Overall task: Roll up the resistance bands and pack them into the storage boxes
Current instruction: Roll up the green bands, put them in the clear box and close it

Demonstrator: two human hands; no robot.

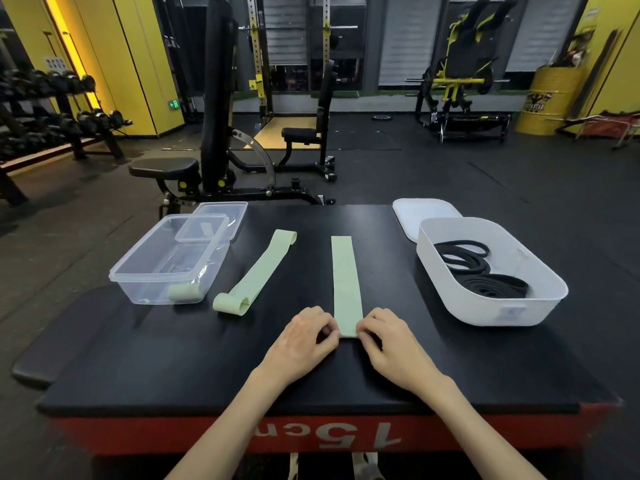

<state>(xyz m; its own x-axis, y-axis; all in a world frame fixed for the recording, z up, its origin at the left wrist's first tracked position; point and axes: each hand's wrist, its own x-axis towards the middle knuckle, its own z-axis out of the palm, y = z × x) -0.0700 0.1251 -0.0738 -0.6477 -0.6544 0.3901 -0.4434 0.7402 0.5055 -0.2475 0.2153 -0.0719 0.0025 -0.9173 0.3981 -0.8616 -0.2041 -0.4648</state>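
Observation:
A pale green resistance band (344, 282) lies flat and straight on the black platform, running away from me. My left hand (304, 341) and my right hand (388, 341) pinch its near end from either side. A second green band (258, 275) lies slanted to the left, its ends curled. A rolled green band (185, 292) sits inside the clear plastic box (138, 268) at the left. The white tub (460, 306) at the right holds black bands (481, 271), some of them coiled.
The black-topped red platform (173, 358) carries everything. A clear lid (239, 216) leans behind the clear box and a white lid (415, 213) lies behind the tub. A weight bench (214, 133), racks and dumbbells stand beyond on the gym floor.

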